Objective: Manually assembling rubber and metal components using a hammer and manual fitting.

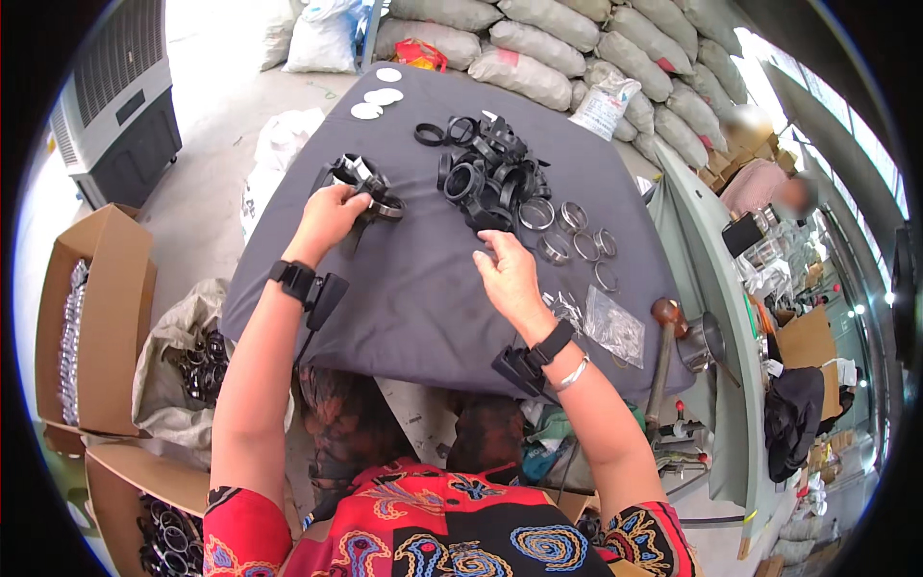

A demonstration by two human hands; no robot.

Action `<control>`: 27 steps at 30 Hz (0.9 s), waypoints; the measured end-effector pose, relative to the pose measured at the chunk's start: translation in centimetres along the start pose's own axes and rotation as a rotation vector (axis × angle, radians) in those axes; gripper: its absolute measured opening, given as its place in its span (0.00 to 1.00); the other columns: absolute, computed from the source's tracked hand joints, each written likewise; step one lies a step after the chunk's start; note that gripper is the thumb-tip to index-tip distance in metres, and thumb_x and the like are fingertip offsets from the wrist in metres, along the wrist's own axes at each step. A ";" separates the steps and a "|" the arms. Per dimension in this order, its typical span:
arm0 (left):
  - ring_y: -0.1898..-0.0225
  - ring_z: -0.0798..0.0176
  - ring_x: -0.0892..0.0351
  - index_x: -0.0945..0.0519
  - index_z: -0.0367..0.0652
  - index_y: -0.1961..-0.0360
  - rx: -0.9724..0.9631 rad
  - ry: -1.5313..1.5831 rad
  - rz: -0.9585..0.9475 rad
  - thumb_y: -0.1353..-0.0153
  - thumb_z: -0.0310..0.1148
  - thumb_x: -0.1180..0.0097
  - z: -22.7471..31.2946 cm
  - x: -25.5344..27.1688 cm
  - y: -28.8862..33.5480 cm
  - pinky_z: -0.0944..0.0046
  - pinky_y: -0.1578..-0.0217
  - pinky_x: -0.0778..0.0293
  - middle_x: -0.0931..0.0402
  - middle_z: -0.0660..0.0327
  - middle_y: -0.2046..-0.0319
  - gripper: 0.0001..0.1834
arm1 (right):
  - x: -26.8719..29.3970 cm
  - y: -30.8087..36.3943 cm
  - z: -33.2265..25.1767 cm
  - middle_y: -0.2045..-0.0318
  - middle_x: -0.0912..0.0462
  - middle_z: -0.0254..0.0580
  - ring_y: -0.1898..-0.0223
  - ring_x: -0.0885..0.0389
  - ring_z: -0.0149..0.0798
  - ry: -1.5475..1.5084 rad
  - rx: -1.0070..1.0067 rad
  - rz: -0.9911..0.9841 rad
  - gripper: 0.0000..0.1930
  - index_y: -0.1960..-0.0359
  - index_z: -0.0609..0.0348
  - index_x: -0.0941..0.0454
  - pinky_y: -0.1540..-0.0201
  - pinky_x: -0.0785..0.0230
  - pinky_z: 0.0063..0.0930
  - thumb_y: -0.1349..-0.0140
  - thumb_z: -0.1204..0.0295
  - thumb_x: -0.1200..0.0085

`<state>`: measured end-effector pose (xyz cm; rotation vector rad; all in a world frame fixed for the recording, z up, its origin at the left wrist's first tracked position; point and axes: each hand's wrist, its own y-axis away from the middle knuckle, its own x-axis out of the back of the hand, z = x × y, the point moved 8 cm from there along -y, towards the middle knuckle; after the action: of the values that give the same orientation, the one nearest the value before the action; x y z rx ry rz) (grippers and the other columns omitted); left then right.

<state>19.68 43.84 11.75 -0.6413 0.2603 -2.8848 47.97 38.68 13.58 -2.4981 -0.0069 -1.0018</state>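
Note:
My left hand [332,219] is closed around black ring-shaped parts [358,173] with handle-like stems, on the left half of the grey cloth-covered table [413,317]. How many it grips is hidden by the fingers. My right hand [510,274] has its fingers apart and holds nothing that shows. Its fingertips are at the near edge of a heap of black ring parts [495,168]; whether they touch it I cannot tell. Several silver metal rings [555,248] lie just right of the heap, beyond my right hand.
White discs [383,97] lie at the table's far left. By my right wrist are a clear bag of small parts [615,325] and a hammer [663,356]. Open boxes [106,317] and a sack [168,385] stand at left; stacked sacks [538,43] are behind. A person [760,188] is at right.

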 end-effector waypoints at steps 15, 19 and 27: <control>0.55 0.47 0.25 0.30 0.48 0.37 -0.827 -0.234 0.138 0.54 0.23 0.40 19.0 -0.8 10.2 0.53 0.53 0.29 0.24 0.52 0.55 0.37 | -2.9 -6.7 2.7 0.63 0.24 0.56 0.65 0.19 0.56 0.533 0.138 0.167 0.05 0.70 0.64 0.25 0.65 0.26 0.46 0.42 0.74 0.51; 0.54 0.57 0.23 0.33 0.40 0.36 -1.224 0.090 0.106 0.50 0.20 0.40 30.1 0.7 15.3 0.60 0.51 0.29 0.22 0.56 0.50 0.36 | -1.6 -7.3 3.9 0.67 0.20 0.53 0.64 0.20 0.55 0.079 0.125 0.237 0.09 0.64 0.62 0.23 0.62 0.27 0.44 0.42 0.69 0.47; 0.63 0.72 0.23 0.19 0.35 0.57 -0.461 0.316 -0.131 0.39 0.25 0.43 17.7 -3.1 12.4 0.70 0.61 0.28 0.20 0.62 0.63 0.10 | 1.7 -5.0 2.4 0.79 0.27 0.34 0.79 0.29 0.28 -0.883 -0.191 -0.055 0.10 0.74 0.57 0.30 0.77 0.35 0.24 0.36 0.71 0.44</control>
<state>31.68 30.14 23.71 -0.2610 0.9811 -3.0604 49.95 43.87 15.17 -2.9121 -0.2597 0.1569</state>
